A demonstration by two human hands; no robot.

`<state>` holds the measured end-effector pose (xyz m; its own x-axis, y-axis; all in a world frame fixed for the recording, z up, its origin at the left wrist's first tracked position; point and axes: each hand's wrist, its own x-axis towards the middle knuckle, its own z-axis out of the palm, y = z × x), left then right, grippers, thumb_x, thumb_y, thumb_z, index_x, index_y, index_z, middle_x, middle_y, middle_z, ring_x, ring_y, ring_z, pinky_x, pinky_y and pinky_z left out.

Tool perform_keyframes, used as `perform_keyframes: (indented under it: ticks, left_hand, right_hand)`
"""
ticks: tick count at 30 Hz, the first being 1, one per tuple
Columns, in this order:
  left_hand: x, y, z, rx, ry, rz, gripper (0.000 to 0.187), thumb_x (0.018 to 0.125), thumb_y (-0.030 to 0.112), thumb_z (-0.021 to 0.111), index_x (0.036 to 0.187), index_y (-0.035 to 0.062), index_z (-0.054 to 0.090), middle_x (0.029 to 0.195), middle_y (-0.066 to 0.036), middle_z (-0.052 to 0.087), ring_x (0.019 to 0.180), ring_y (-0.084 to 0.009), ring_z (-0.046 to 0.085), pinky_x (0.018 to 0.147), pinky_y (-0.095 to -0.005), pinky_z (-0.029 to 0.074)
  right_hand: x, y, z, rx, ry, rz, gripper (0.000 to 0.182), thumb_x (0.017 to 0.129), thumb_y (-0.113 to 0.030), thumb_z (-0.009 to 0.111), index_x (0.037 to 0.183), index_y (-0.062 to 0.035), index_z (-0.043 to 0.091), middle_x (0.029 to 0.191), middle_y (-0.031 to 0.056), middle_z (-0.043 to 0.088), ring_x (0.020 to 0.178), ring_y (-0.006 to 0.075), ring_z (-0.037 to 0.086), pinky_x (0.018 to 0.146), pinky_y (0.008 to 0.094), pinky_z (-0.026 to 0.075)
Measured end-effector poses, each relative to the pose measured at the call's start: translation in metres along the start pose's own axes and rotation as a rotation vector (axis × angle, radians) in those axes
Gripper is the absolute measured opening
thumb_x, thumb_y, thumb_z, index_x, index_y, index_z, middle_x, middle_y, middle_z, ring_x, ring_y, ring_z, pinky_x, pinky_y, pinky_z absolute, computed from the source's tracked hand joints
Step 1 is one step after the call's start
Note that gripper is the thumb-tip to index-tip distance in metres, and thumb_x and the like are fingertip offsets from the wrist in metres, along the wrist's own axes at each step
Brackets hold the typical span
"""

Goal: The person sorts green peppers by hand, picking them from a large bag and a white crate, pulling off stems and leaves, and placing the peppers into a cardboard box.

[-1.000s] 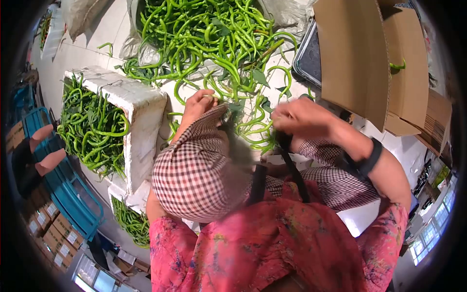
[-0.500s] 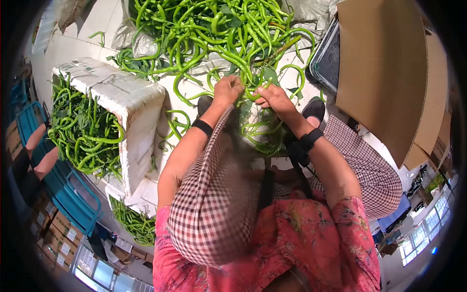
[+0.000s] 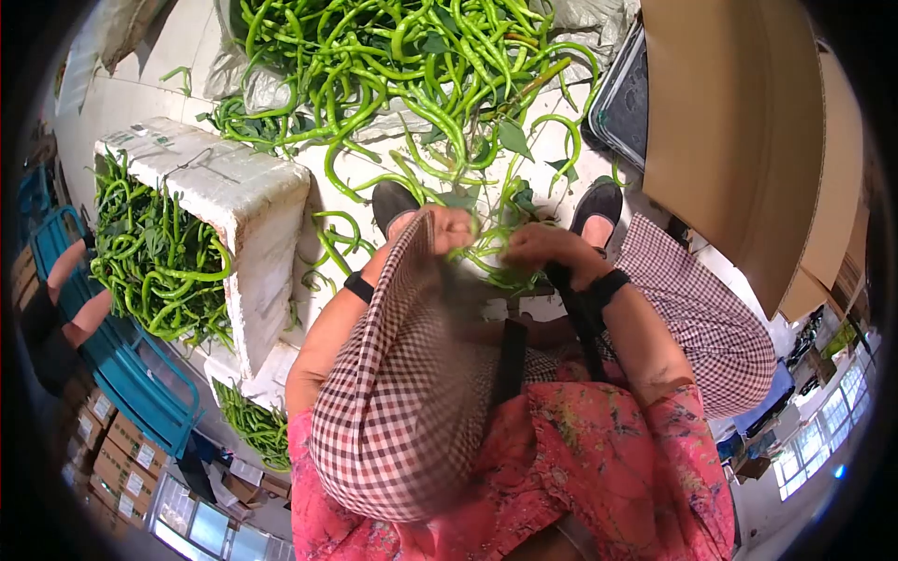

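Observation:
My left hand (image 3: pixel 452 230) is curled closed between my feet, partly behind the checked cloth over my left leg (image 3: pixel 393 402). My right hand (image 3: pixel 544 247) is beside it, fingers bent inward and blurred. What either hand grips is hidden. Long green chili peppers (image 3: pixel 491 251) lie low between and just below the hands, some touching or overlapping them in view. Beyond them, loose peppers with leaves spread over the pale floor, below a large heap of green chili peppers (image 3: pixel 374 56) on a whitish plastic sack (image 3: pixel 267 92).
A white foam box (image 3: pixel 253 178) full of peppers lies tipped at left, with another pepper-filled container (image 3: pixel 248 421) below it. A dark tray (image 3: pixel 622 103) and large cardboard (image 3: pixel 725 122) stand at right. Another person's arm (image 3: pixel 84 313) shows by a blue metal frame (image 3: pixel 131 374).
Both hands have moved down toward my body, away from the heap to over the peppers between my feet. The curved pepper between my fingers no longer shows clearly.

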<state>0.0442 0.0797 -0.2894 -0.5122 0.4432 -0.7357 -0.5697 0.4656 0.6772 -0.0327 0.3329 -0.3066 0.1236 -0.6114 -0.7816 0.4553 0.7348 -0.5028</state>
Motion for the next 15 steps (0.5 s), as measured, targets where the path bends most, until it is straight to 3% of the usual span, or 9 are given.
perform_keyframes:
  ticks: [1,2,3,4,6,7,9,12,15]
  left_hand:
    - [-0.006,0.012,0.004,0.177,0.173,0.209,0.025,0.086,0.019,0.064,0.108,0.0071,0.061,0.091,-0.013,0.061,0.084,-0.0298,0.061,0.077,-0.0372,0.049]
    - [0.002,0.008,0.004,0.177,0.169,0.216,0.025,0.086,0.019,0.064,0.108,0.0071,0.061,0.091,-0.013,0.061,0.084,-0.0298,0.061,0.077,-0.0372,0.049]
    - [0.012,0.007,0.003,0.287,0.398,0.244,0.026,0.085,0.016,0.062,0.109,0.0073,0.06,0.094,-0.014,0.06,0.087,-0.0327,0.06,0.077,-0.0392,0.049]
    - [0.021,0.006,0.001,0.392,0.631,0.269,0.028,0.083,0.013,0.061,0.111,0.0074,0.06,0.097,-0.016,0.059,0.09,-0.0356,0.059,0.077,-0.0412,0.049]
    - [0.033,0.011,-0.007,0.511,0.744,0.301,0.033,0.077,0.003,0.059,0.11,0.0065,0.06,0.089,-0.017,0.055,0.086,-0.0356,0.056,0.072,-0.0426,0.048]
    - [0.047,0.003,-0.008,0.607,0.769,0.353,0.032,0.074,0.002,0.06,0.106,0.0046,0.06,0.087,-0.016,0.054,0.083,-0.0353,0.056,0.07,-0.0427,0.047]
    - [0.058,0.006,-0.007,0.711,0.803,0.4,0.026,0.069,0.002,0.061,0.094,0.0003,0.058,0.082,-0.015,0.052,0.078,-0.035,0.054,0.066,-0.0437,0.045]
    - [0.068,0.0,-0.003,0.802,0.815,0.527,0.009,0.07,0.007,0.056,0.078,0.0027,0.054,0.074,-0.014,0.049,0.073,-0.0311,0.054,0.064,-0.0421,0.045]
    - [0.065,0.001,0.001,0.677,0.796,0.582,0.013,0.067,0.009,0.06,0.078,0.0041,0.054,0.08,-0.013,0.049,0.078,-0.0322,0.052,0.068,-0.0417,0.043]
  right_hand:
    - [0.0,-0.006,0.006,-0.345,0.045,0.044,0.035,0.086,-0.038,0.06,0.082,-0.0034,0.064,0.073,0.0116,0.062,0.068,0.0202,0.061,0.063,0.033,0.048]
    - [0.0,-0.009,0.007,-0.687,0.092,0.089,0.037,0.084,-0.039,0.062,0.08,-0.0023,0.064,0.072,0.0158,0.062,0.067,0.0253,0.062,0.065,0.037,0.049]
    - [0.002,-0.006,0.004,-0.773,0.359,-0.093,0.03,0.083,-0.029,0.062,0.089,0.0,0.064,0.072,0.0225,0.06,0.072,0.0367,0.062,0.072,0.045,0.049]
    - [0.004,-0.005,-0.005,-0.773,0.364,-0.085,0.03,0.083,-0.029,0.062,0.089,0.0,0.064,0.072,0.0225,0.06,0.072,0.0367,0.062,0.072,0.045,0.049]
    - [0.005,-0.011,-0.025,-1.044,0.849,0.089,0.031,0.082,-0.019,0.06,0.105,0.0016,0.06,0.084,0.0247,0.062,0.086,0.0422,0.06,0.081,0.0465,0.047]
    - [0.0,-0.015,-0.03,-1.047,0.851,0.097,0.031,0.082,-0.019,0.06,0.105,0.0016,0.06,0.084,0.0247,0.062,0.086,0.0422,0.06,0.081,0.0465,0.047]
    - [-0.007,-0.021,-0.043,-0.596,1.434,-0.273,0.031,0.083,-0.017,0.06,0.108,-0.0002,0.054,0.104,0.0249,0.056,0.095,0.0445,0.057,0.079,0.0504,0.048]
    - [0.001,-0.021,-0.063,-0.645,1.403,-0.074,0.042,0.081,-0.012,0.063,0.118,0.0001,0.046,0.114,0.026,0.053,0.096,0.0453,0.056,0.082,0.0506,0.047]
    - [0.023,-0.005,-0.081,-0.627,1.471,-0.05,0.036,0.08,-0.016,0.066,0.109,0.0005,0.054,0.105,0.0255,0.058,0.098,0.0423,0.057,0.084,0.0495,0.046]
